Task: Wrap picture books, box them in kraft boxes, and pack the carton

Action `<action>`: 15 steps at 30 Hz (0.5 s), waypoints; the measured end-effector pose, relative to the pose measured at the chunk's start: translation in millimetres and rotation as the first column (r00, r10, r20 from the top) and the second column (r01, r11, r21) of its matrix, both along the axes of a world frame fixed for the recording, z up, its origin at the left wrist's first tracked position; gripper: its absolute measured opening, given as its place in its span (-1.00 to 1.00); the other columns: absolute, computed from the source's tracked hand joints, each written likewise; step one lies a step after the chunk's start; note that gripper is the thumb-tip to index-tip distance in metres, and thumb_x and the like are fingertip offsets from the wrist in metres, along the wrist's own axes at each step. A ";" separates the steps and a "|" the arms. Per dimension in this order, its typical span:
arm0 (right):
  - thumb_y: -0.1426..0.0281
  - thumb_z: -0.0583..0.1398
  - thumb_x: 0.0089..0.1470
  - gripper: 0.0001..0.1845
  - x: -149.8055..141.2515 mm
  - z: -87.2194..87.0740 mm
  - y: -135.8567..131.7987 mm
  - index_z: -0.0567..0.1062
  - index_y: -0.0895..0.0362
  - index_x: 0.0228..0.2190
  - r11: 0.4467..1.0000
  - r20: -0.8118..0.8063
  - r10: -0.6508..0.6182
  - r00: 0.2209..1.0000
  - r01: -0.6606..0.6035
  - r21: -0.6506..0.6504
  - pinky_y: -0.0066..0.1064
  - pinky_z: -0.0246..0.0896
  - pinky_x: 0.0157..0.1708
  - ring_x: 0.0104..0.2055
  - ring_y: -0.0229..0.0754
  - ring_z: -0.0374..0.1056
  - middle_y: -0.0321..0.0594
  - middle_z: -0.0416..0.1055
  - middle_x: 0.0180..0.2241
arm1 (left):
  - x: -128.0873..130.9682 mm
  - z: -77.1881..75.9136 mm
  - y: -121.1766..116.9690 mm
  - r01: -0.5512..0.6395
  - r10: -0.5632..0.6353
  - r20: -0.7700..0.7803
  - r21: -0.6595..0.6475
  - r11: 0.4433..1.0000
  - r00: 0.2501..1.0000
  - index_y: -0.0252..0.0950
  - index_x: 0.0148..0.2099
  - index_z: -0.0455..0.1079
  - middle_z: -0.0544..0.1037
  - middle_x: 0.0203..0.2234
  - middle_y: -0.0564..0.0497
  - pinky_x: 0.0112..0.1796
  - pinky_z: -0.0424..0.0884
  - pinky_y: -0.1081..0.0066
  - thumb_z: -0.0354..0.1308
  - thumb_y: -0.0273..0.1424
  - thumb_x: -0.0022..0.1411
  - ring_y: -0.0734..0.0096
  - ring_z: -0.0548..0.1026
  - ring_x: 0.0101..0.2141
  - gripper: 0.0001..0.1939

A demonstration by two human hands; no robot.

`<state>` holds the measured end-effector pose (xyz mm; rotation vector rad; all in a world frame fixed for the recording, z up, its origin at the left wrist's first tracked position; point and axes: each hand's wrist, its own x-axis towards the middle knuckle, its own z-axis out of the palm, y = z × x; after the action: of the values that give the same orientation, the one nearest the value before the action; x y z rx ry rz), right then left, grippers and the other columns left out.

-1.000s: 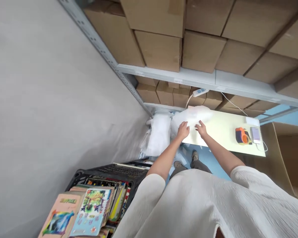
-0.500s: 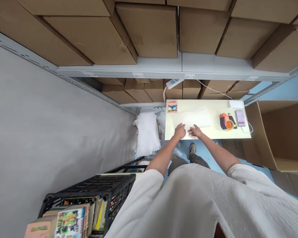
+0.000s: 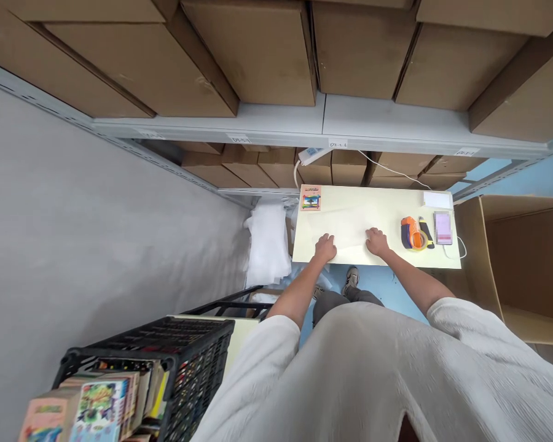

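Note:
A thin white packing sheet (image 3: 350, 228) lies on the pale table (image 3: 387, 199) in front of me, barely standing out from the tabletop. My left hand (image 3: 325, 248) is closed at its left edge, near the table's front. At the opposite edge, my right hand (image 3: 376, 241) has its fingers curled together on the sheet. A small pink book (image 3: 310, 197) with a picture on its cover rests at the table's back left corner. To the right of my right hand sit an orange tape dispenser (image 3: 411, 233) and a black-and-yellow cutter (image 3: 426, 232).
A phone (image 3: 443, 228) and a white box (image 3: 437, 199) occupy the table's right end. Beside it stands an open carton (image 3: 483, 258). White sheets (image 3: 270, 245) are piled left of the table. A black crate (image 3: 198, 362) holds books. Shelves of cardboard boxes (image 3: 253, 55) rise behind.
My hands have moved apart, the right one to the right, toward opposite edges of the white sheet. My right hand's spread fingers have curled in. The view has shifted slightly.

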<state>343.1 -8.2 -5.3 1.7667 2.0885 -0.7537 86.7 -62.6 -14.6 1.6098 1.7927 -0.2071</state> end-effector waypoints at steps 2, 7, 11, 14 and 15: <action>0.38 0.06 0.41 -0.39 0.7 -0.3 -3.5 0.40 0.12 0.41 0.999 0.006 0.036 0.999 -0.036 -0.006 0.02 0.21 0.37 0.41 0.24 0.24 0.12 0.26 0.46 | -0.7 -0.8 -4.1 -0.007 0.008 -0.036 0.019 1.000 0.999 -0.21 0.45 0.36 0.28 0.51 -0.24 0.36 0.36 0.03 0.05 -0.41 0.46 -0.07 0.29 0.44 -0.44; 0.39 0.05 0.43 -0.41 -3.1 0.6 -13.1 0.39 0.12 0.41 0.996 -0.027 0.073 0.997 -0.074 -0.047 -0.03 0.26 0.29 0.34 0.23 0.30 0.17 0.34 0.36 | -11.4 0.3 -14.6 -0.034 0.038 -0.111 0.043 0.999 0.993 -0.17 0.42 0.37 0.30 0.47 -0.25 0.36 0.32 0.02 0.10 -0.42 0.42 -0.06 0.27 0.44 -0.44; 0.40 0.04 0.43 -0.41 -6.0 -0.5 -17.7 0.41 0.13 0.40 0.993 -0.065 0.091 0.994 -0.096 -0.074 -0.04 0.30 0.23 0.29 0.23 0.34 0.15 0.41 0.29 | -25.3 4.9 -20.8 -0.024 0.028 -0.172 0.027 0.999 0.985 -0.22 0.34 0.42 0.32 0.43 -0.26 0.38 0.30 0.04 0.08 -0.42 0.45 -0.03 0.26 0.45 -0.54; 0.40 0.05 0.41 -0.39 -9.5 -4.6 -20.6 0.41 0.14 0.40 0.993 -0.120 0.109 0.987 -0.114 -0.031 -0.06 0.31 0.22 0.28 0.23 0.33 0.15 0.40 0.29 | -30.8 7.4 -20.3 -0.021 0.030 -0.191 0.048 0.999 0.981 -0.29 0.34 0.41 0.33 0.42 -0.30 0.40 0.26 0.05 0.06 -0.45 0.46 -0.03 0.24 0.46 -0.54; 0.40 0.06 0.40 -0.38 -11.1 -6.8 -21.9 0.42 0.13 0.41 0.993 -0.137 0.118 0.984 -0.120 -0.008 -0.06 0.31 0.23 0.29 0.23 0.32 0.15 0.38 0.32 | -30.9 7.3 -18.9 -0.015 0.026 -0.185 0.063 0.998 0.982 -0.30 0.36 0.39 0.31 0.44 -0.31 0.41 0.25 0.06 0.06 -0.46 0.46 -0.03 0.23 0.47 -0.52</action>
<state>332.0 -30.1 -12.1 1.6065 2.2459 -0.8773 55.8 -81.4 -7.3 1.6605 1.9727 -0.3043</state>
